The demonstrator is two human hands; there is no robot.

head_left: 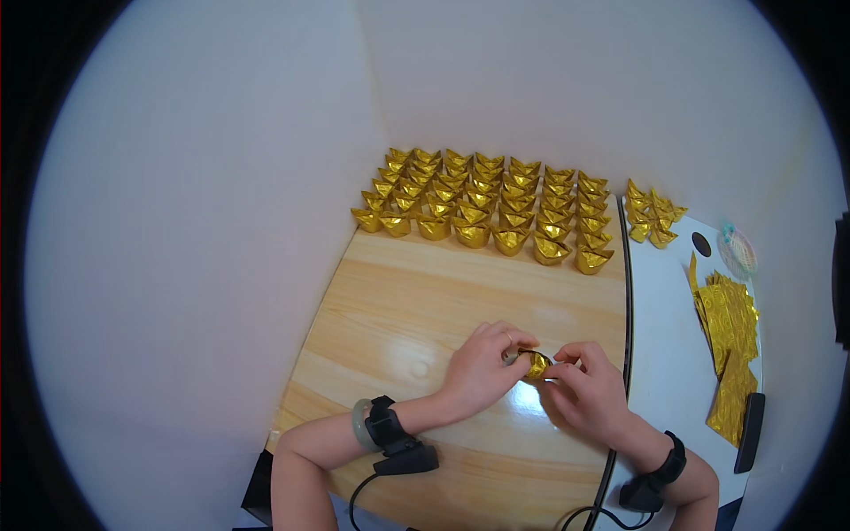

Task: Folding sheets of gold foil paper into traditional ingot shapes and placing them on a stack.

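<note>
Both hands pinch one small piece of folded gold foil paper (537,364) above the pale wooden bench (398,310).

The left hand (482,367) and right hand (586,389) meet, each grip clenched on the gold piece held between their fingertips. Well beyond the grip stand rows of finished gold paper ingots (487,205); far to its right, on a white surface (664,354), lie a smaller ingot cluster (653,214) and a stack of flat gold sheets (730,345).

Folded ingots (482,203) in rows at table (398,301) rear; paper stack (728,323) right; hands near front.
</note>
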